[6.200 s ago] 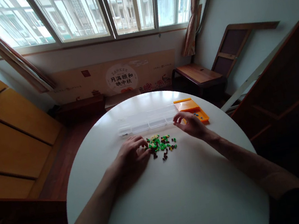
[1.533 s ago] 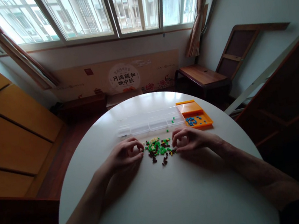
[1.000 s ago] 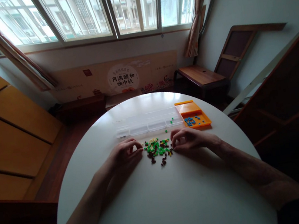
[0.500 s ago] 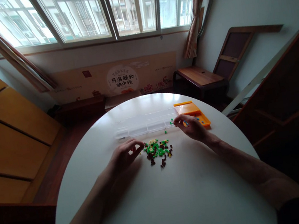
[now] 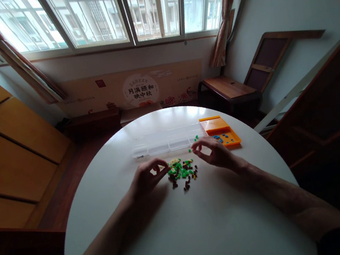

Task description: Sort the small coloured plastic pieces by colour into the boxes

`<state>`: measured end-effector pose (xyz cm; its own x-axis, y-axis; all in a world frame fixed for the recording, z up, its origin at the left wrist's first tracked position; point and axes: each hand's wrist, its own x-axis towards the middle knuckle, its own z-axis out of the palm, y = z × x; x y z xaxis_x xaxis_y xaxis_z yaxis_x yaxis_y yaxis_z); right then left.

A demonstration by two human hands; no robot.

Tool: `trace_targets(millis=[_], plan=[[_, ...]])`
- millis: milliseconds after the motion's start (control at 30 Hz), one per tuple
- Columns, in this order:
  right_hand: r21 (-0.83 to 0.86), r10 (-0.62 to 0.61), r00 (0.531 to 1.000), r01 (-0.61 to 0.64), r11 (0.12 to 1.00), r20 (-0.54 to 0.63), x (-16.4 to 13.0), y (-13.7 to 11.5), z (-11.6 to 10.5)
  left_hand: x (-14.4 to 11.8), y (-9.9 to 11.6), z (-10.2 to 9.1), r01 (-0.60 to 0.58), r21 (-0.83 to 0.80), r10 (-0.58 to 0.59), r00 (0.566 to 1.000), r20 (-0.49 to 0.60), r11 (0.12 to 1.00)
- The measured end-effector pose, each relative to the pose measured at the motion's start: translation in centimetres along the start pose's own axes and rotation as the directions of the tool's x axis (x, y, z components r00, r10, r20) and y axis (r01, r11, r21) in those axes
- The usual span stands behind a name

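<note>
Right hand (image 5: 214, 155) is back from the clear organizer box (image 5: 168, 144): 0.5 s ago it sat over the box's right end, now it hovers lower in the frame, just right of the brick pile (image 5: 182, 171). Its fingers (image 5: 196, 150) are curled, thumb and index tips close together; cannot tell if they pinch a brick. Left hand (image 5: 147, 177) stays at the pile's left edge, shifted slightly toward centre frame, thumb and index pressed together near a pale brick; too small to tell if it is gripped. Pile looks unchanged: green, dark brown, a few yellow and cream pieces, centre of the frame, between the 2 hands, on the white round desk (image 5: 205, 233).

Clear organizer box lies just above the pile, running left to right, with a couple of green pieces (image 5: 196, 138) in its right end. Orange tray (image 5: 220, 130) touches or nearly touches the box's right end, blue bits inside, close to the desk's right rim.

Open room: the whole lower half of the desk is bare apart from both forearms crossing it. Left of the left hand the surface is bare out to the rim. Desk's far edge lies just above the box. Wooden chair (image 5: 231, 88) stands beyond the rim at upper right, well apart from the hands.
</note>
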<state>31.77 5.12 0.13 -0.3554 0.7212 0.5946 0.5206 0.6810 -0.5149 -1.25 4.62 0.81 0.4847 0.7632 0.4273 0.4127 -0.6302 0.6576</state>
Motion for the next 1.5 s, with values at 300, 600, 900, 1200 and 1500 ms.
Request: trace_targets(millis=[300, 600, 900, 1200, 1500], plan=[[0.085, -0.246, 0.951, 0.233, 0.969, 0.188, 0.5, -2.5, 2.5, 0.0, 0.9, 2.4, 0.052, -0.173, -0.052, 0.999, 0.009, 0.984], [0.059, -0.297, 0.92, 0.292, 0.955, 0.254, 0.2, -2.0, 3.1, 0.0, 0.9, 2.8, 0.071, -0.254, -0.056, 0.996, 0.063, 0.965], [-0.143, -0.048, 0.995, 0.035, 0.989, -0.088, 0.6, -0.1, 1.4, -0.2, 0.4, 1.7, -0.03, 0.02, 0.028, 0.995, 0.098, 0.999], [-0.356, 0.127, 0.958, -0.215, 0.909, -0.257, 0.3, 4.1, -0.3, -0.1, 0.4, 1.1, -0.171, 0.199, 0.172, 0.985, 0.012, 0.965], [-0.26, -0.092, 0.987, 0.125, 0.958, 0.134, 0.2, 1.2, 1.3, -0.4, 0.3, 0.8, -0.206, 0.224, 0.203, 0.978, 0.036, 0.953]])
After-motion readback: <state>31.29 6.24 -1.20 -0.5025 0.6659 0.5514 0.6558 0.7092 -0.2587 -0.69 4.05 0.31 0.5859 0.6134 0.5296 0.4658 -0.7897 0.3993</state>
